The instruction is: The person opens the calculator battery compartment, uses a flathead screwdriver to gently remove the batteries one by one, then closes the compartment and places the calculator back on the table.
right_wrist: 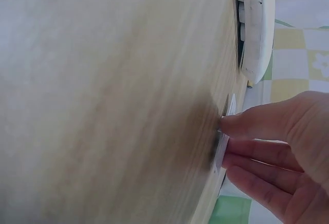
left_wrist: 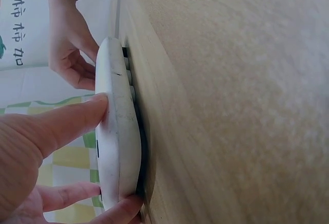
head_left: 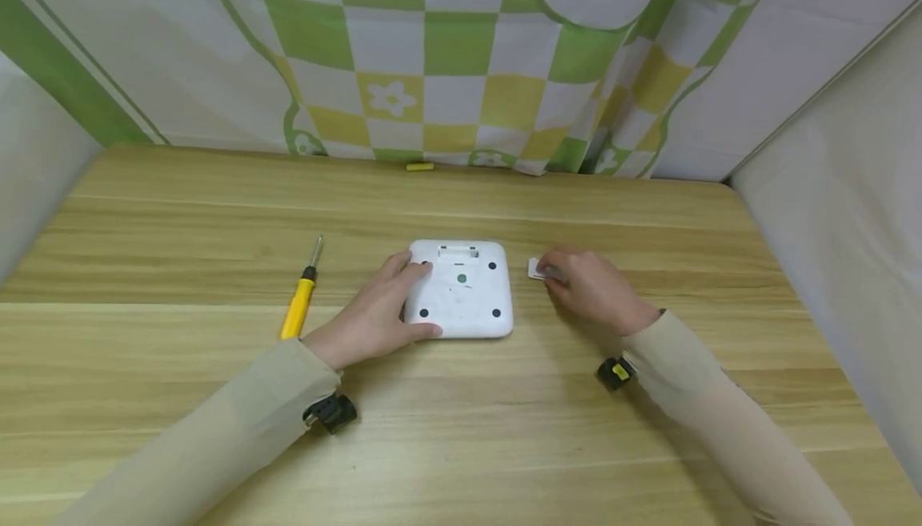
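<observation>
A white, square calculator-like device (head_left: 461,302) lies underside up on the wooden table, with round dark feet and an open battery compartment (head_left: 458,254) at its far edge. Several pale keys show beneath it in the left wrist view. My left hand (head_left: 382,306) grips its left side, thumb (left_wrist: 77,124) on the near edge and fingers at the far left corner. To the right of the device, my right hand (head_left: 594,286) pinches a small white plate, apparently the battery cover (head_left: 535,269), between thumb and fingers. In the right wrist view that cover (right_wrist: 221,154) is low over the tabletop.
A yellow-handled screwdriver (head_left: 298,308) lies left of the device, tip pointing away, beside my left sleeve. At the table's back edge is a small yellow piece (head_left: 420,166). A checked green, yellow and white curtain (head_left: 457,46) hangs behind the table.
</observation>
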`<move>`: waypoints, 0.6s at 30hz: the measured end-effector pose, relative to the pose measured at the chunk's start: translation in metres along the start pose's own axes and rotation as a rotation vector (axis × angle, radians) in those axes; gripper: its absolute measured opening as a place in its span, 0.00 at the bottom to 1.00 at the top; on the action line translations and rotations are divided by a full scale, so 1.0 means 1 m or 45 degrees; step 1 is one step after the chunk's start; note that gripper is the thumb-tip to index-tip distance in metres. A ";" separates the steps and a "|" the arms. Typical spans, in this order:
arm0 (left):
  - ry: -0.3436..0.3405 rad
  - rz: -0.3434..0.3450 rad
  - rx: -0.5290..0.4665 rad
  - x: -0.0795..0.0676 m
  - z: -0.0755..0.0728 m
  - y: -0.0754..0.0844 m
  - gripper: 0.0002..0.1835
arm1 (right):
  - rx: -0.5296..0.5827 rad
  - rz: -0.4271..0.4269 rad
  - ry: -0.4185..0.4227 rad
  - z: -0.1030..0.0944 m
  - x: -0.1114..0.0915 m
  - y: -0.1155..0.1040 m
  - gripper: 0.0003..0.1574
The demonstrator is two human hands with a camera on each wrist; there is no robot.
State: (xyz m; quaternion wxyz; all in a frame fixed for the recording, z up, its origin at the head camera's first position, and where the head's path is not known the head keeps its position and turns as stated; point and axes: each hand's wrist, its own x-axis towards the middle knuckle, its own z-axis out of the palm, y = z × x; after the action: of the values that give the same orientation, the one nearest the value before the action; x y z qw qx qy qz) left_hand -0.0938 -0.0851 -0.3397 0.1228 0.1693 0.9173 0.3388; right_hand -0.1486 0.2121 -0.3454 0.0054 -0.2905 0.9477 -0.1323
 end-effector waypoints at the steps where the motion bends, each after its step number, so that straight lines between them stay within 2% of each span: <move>1: 0.000 0.000 -0.001 0.000 0.000 0.000 0.45 | -0.001 -0.006 0.004 0.000 0.000 0.000 0.11; 8: -0.001 -0.007 -0.003 0.000 0.000 0.000 0.45 | -0.029 -0.037 0.031 -0.001 0.003 -0.004 0.11; 18: 0.002 0.007 -0.014 -0.001 0.000 -0.001 0.45 | -0.017 -0.100 0.135 -0.002 0.011 -0.013 0.11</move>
State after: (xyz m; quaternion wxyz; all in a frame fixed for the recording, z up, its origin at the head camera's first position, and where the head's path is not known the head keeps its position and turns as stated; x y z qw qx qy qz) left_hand -0.0930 -0.0857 -0.3404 0.1220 0.1710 0.9150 0.3444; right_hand -0.1508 0.1964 -0.3400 -0.0518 -0.3201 0.9353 -0.1414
